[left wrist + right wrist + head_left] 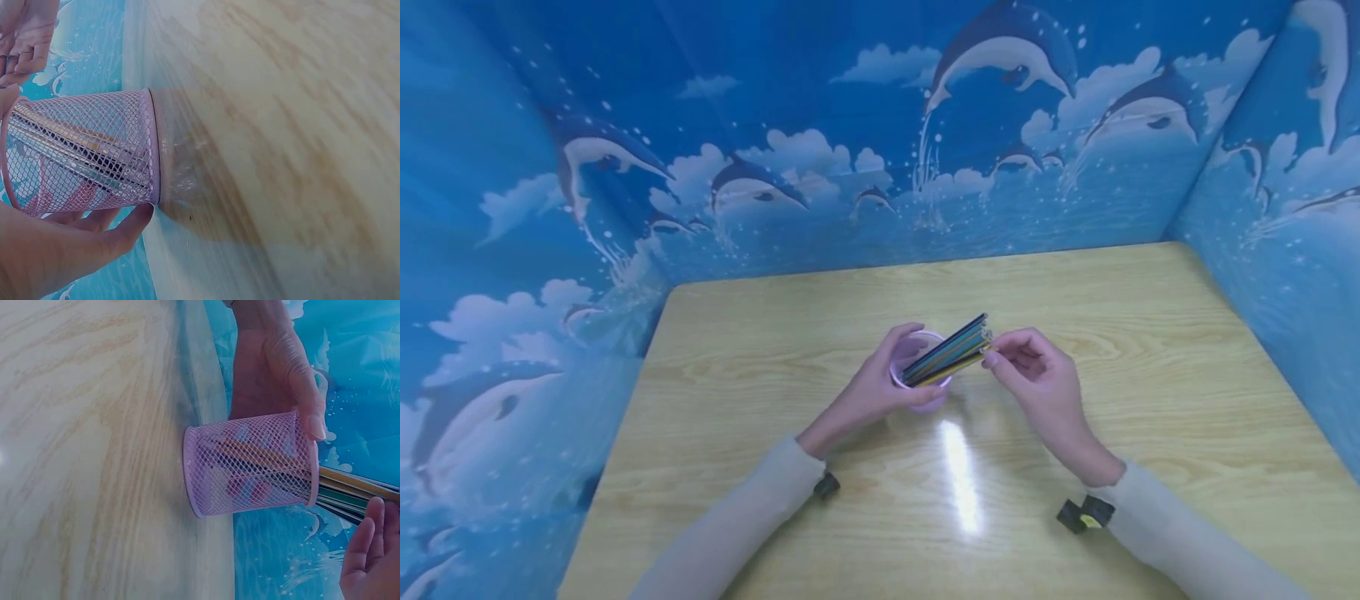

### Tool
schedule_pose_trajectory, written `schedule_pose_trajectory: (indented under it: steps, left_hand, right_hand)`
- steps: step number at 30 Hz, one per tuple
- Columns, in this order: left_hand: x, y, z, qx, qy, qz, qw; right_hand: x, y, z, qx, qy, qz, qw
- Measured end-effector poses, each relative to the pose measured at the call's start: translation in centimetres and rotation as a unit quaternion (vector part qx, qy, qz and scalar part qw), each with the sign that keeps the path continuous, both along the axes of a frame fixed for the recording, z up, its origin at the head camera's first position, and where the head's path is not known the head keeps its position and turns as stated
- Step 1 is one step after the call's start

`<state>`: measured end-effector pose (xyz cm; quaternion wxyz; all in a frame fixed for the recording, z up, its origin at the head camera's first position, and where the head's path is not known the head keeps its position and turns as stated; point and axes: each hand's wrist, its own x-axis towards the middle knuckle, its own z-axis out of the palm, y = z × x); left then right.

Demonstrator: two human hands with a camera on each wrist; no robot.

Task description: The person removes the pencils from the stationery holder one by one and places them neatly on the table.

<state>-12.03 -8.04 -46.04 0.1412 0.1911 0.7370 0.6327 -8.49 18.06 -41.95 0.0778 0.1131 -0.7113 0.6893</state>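
A pink mesh pen cup point(931, 403) stands on the table, and my left hand point(880, 377) grips it, thumb and fingers round its sides near the rim. Several slim pencils point(951, 350) in black, teal and yellow lean in the cup, their upper ends sticking out to the right. My right hand point(1043, 375) pinches the end of a yellow pencil between thumb and forefinger, beside the other pencil ends. Through the mesh in the right wrist view, the lower parts of the pencils point(269, 456) show inside the cup point(200, 469).
The wood-grain table point(760, 333) reaches back to a blue dolphin-print curtain point(820, 192) that hangs behind it and along both sides. A bright light reflection lies on the tabletop in front of the cup. A dark wrist device point(1086, 513) sits by the right sleeve.
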Motion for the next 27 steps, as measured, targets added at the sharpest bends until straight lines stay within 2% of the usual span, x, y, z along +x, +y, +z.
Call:
schedule_pose_trajectory:
  steps: [7,15,18,22,24,27]
  left_hand:
    - [-0.1,0.0,-0.2,0.016,0.002,-0.007,0.9998]
    - [-0.2,0.0,-0.4,0.030,0.007,-0.020,0.9993]
    - [-0.3,0.0,-0.5,0.035,0.009,-0.027,0.9990]
    - [-0.3,0.0,-0.5,0.043,0.011,-0.032,0.9985]
    - [-0.3,0.0,-0.5,0.041,0.011,-0.029,0.9987]
    - [-0.3,-0.1,-0.5,0.035,0.010,-0.024,0.9991]
  right_hand:
    - [0.3,0.3,1.1,-0.051,0.029,-0.047,0.9972]
    - [-0.2,0.6,2.2,-0.131,0.063,-0.058,0.9877]
    - [-0.5,0.7,2.6,-0.220,0.075,-0.033,0.9721]
    - [-1.0,0.8,3.3,-0.337,0.086,0.016,0.9373]
    - [-1.2,1.0,3.6,-0.358,0.087,0.023,0.9293]
    - [-1.5,1.3,4.2,-0.375,0.086,0.019,0.9228]
